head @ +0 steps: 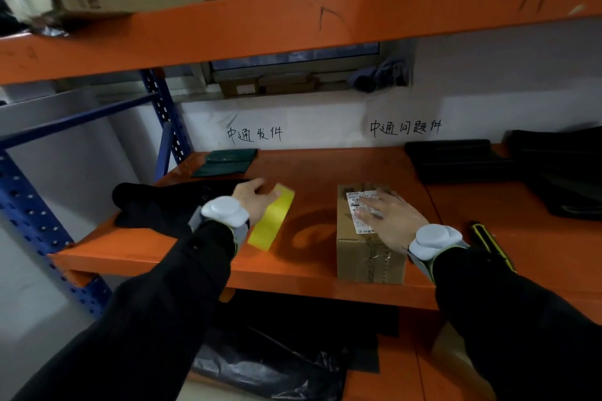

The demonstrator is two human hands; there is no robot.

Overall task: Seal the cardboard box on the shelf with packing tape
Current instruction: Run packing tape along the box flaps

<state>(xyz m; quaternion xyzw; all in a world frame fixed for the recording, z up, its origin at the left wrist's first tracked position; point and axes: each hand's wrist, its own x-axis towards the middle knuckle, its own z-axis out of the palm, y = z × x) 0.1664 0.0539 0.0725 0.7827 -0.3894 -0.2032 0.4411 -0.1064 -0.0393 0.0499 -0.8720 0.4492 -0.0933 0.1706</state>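
Pressing the box [368, 259], long axis front-to-back, right hand [389, 221] spreads its fingers; left hand [253, 196] clamps tape [273, 220] left of it.

Matt cardboard box [369, 238], glossy tape [273, 220]
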